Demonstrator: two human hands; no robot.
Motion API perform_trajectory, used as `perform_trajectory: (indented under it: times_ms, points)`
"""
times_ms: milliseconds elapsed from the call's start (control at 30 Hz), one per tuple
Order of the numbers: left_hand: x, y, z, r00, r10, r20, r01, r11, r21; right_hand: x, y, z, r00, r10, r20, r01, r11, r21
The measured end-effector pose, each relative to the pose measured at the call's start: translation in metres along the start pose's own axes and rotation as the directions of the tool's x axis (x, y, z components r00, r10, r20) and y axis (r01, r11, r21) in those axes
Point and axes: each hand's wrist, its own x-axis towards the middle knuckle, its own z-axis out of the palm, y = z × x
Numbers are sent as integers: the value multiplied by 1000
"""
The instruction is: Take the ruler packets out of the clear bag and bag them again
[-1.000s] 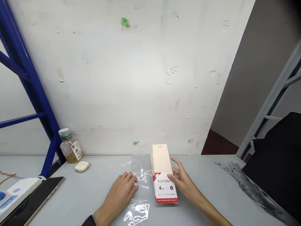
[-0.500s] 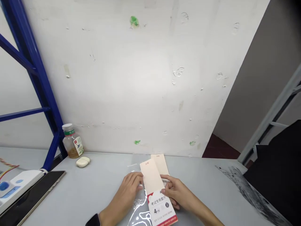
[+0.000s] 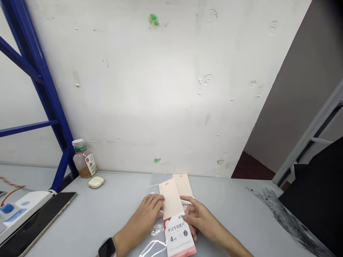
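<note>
Currently: ruler-set box (image 3: 178,232) near the table's (image 3: 235,221) front edge; left hand (image 3: 140,217) and right hand (image 3: 200,221) grip its sides narrowly; slick plastic bag (image 3: 157,230) beneath could let it slip.

Ruler box (image 3: 177,228) blocks between left fingers (image 3: 154,203) and right fingers (image 3: 189,214); gray tabletop (image 3: 235,214) passable rightward; earbud case (image 3: 95,182), glass jar (image 3: 83,160) beyond left fingers; wall (image 3: 134,89) ahead.

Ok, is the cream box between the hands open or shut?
Open: the box shows two cream panels spread apart at its far end.
</note>
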Motion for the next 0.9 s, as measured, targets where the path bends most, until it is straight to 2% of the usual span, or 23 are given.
perform_trajectory:
  times_ms: [200,367,600,900]
  points:
    - [-2,7,-14,998,-7,69,11,998,-57,0,-1,-3,999,-21,-42,20,1000,-10]
    - [-1,8,-15,998,-49,48,55,990,-132,-2,-4,0,999,-25,-38,24,999,-37]
    - [2,3,-8,999,-53,7,53,998,-16,-5,-4,0,999,-16,-47,13,998,-66]
    - [-1,-2,-5,999,-41,21,40,998,52,-5,-5,-1,997,-6,-74,-3,993,-121]
